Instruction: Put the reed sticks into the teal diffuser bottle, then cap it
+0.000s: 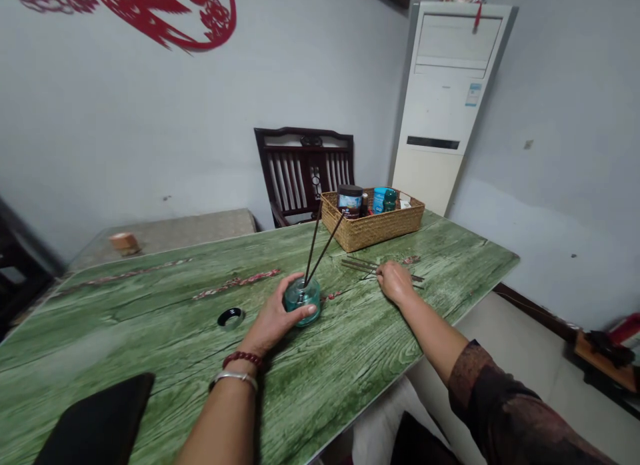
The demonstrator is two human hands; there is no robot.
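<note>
Foreground: black flat case [97, 422] lying on the near corner of the green wood-grain counter [350, 358].
Left hand [274, 322]: closed firmly around a teal glass jar [302, 304], which stands on the counter.
Jar's mouth: two dark sticks [320, 242] leaning upward, tilted toward the far side.
Right hand [395, 283]: mostly closed, fingertips down on loose dark sticks [383, 267] lying flat; whether it grips them, cannot tell.
Beyond: wicker basket [373, 228] holding jars and bottles, near the counter's far edge.
</note>
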